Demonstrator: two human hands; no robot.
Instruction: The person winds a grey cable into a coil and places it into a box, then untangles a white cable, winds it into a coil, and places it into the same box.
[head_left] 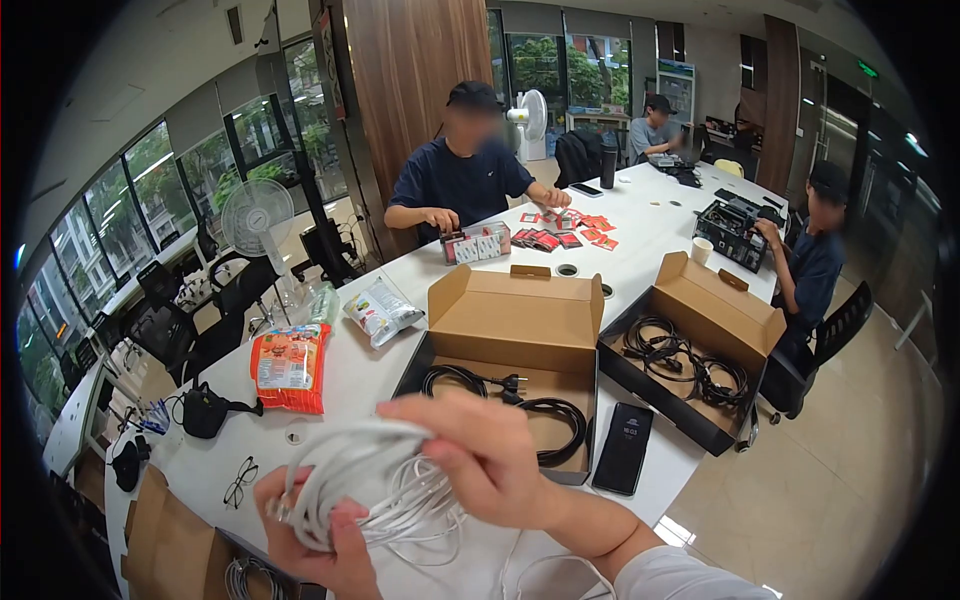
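Observation:
A bundle of looped white cable (375, 485) is between my hands above the near edge of the table. My left hand (318, 545) grips its left side, with the thumb across the loops and a connector end near the fingers. My right hand (490, 455) closes on the upper right of the coil, slightly blurred. Loose strands of cable hang down to the right. Just beyond, an open cardboard box (520, 345) contains coiled black power cables (545, 430). A second open box (690, 385) to its right also has black cables in it.
A black phone (622, 450) lies right of the nearer box. Glasses (240, 483), a red snack bag (290, 368) and a silver bag (382, 312) are left. Another box (172, 540) is at lower left. Co-workers sit across the table; one handles a computer case (735, 235).

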